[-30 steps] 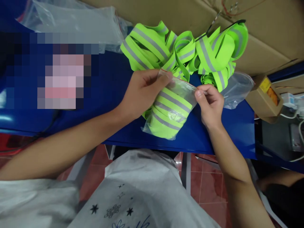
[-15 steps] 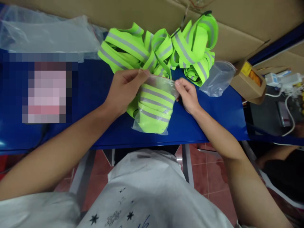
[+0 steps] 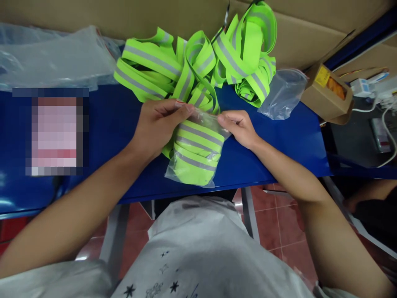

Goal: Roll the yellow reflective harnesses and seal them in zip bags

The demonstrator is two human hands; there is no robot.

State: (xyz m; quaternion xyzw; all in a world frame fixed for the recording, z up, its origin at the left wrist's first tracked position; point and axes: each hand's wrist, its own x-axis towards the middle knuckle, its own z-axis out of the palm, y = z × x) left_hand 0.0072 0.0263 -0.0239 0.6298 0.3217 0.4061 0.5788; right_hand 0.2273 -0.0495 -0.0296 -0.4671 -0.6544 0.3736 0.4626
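Note:
A clear zip bag [image 3: 203, 117] lies over the front part of the blue table, its mouth toward the back. Folded inside it is a neon green reflective strap [image 3: 198, 151] with grey stripes. My left hand [image 3: 158, 128] pinches the upper left corner of the bag between thumb and fingers. At the upper right corner, my right hand [image 3: 238, 127] grips the bag's edge the same way. Just behind both hands spreads a loose heap of green reflective straps [image 3: 155, 62], partly touching the bag from behind.
Flat clear plastic bags [image 3: 58, 54] lie at the back left, above a blurred-out item [image 3: 56, 132]. Another clear bag [image 3: 283, 93] and an opened cardboard box [image 3: 327, 95] sit at the right on the blue table [image 3: 273, 161]. Another person's arm [image 3: 372, 196] shows at the far right.
My right hand has shifted slightly inward along the bag's mouth, nearer my left hand. The whole view has tilted a little; both hands keep hold of the bag.

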